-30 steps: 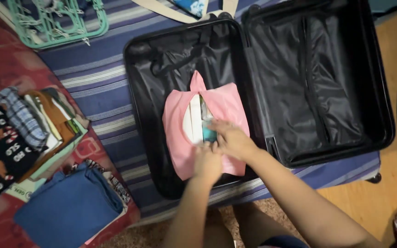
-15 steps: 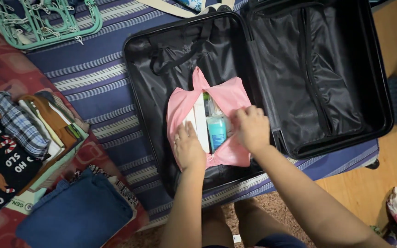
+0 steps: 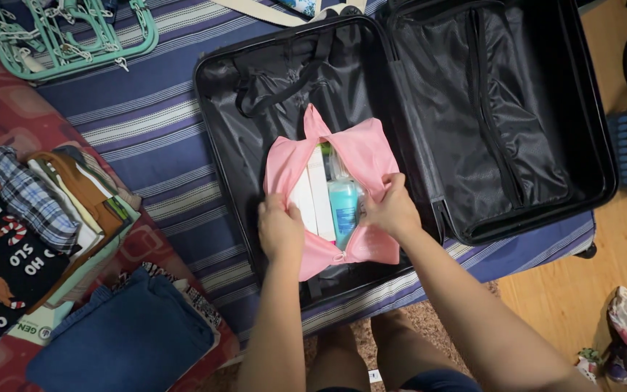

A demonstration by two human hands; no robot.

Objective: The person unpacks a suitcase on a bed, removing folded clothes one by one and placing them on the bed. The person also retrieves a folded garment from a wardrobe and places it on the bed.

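Head view, looking straight down: a blue striped bedspread (image 3: 136, 138) covers the bed, a red patterned blanket (image 3: 9, 109) lies at the left, and wooden floor (image 3: 618, 247) shows at the right. On the stripes an open black suitcase (image 3: 604, 145) lies flat, both halves lined in black. In its left half sits a pink pouch (image 3: 361, 152), its mouth gaping, with a teal bottle (image 3: 343, 207) and a white tube (image 3: 319, 192) inside. The left hand (image 3: 279, 229) grips the pouch's left edge, the right hand (image 3: 393, 210) grips its right edge, both closed on the fabric. Over on the blanket: a stack of folded clothes (image 3: 30, 218), a folded blue garment (image 3: 128, 341) near it, and a green clip hanger (image 3: 67, 33) at the top.
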